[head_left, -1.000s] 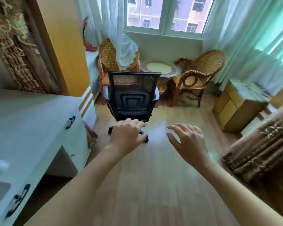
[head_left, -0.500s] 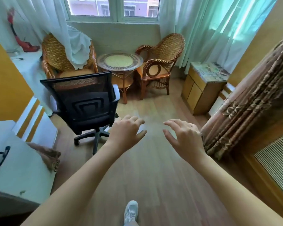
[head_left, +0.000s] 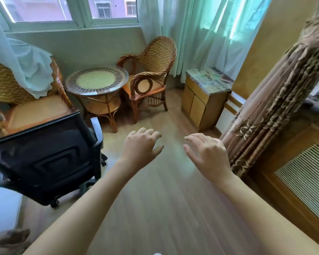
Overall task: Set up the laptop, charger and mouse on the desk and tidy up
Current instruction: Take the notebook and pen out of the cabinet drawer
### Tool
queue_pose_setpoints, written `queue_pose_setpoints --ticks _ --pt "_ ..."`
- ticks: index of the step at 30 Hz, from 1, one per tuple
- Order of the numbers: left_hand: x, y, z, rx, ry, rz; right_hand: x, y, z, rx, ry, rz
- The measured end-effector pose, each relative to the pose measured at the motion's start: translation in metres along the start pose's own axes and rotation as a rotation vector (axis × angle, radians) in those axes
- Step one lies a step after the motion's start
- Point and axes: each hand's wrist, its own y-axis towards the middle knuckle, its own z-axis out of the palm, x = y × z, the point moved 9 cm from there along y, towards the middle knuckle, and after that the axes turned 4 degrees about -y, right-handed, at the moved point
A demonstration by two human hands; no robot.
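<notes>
Both of my arms reach forward over the wooden floor (head_left: 155, 208). My left hand (head_left: 140, 146) hangs in the air with loosely bent fingers and holds nothing. My right hand (head_left: 208, 153) is beside it, fingers spread and relaxed, also holding nothing. A black mesh office chair (head_left: 44, 159) stands to the left of my left arm, its back toward me. No laptop, charger, mouse or desk is in view.
Two wicker chairs (head_left: 151, 74) flank a round glass-topped rattan table (head_left: 97, 80) under the window. A small wooden cabinet (head_left: 203, 100) stands at right, next to a brown patterned curtain (head_left: 276, 100) and a slatted radiator cover (head_left: 306, 183).
The view has swung right and moved forward: the white desk has left the frame at left, and the office chair has slid left and closer. Both hands stay held out, holding nothing.
</notes>
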Motion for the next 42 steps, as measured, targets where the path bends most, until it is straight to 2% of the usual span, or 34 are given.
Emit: queue_pose_setpoints --ticks 8,24,36,42 --pt "0.010 0.104 0.040 0.043 -0.045 0.051 -0.065 0.072 0.044 0.048 -0.029 0.071" --pt "0.022 0.379 0.160 0.078 -0.064 0.014 -0.263 0.273 0.178 0.149 -0.037 0.104" --pt "0.078 0.558 0.241 0.137 -0.048 0.061 -0.342 0.412 0.281 0.203 -0.006 0.153" --pt "0.115 0.658 0.294 0.240 -0.073 0.129 -0.375 0.487 0.339 0.229 -0.036 0.235"
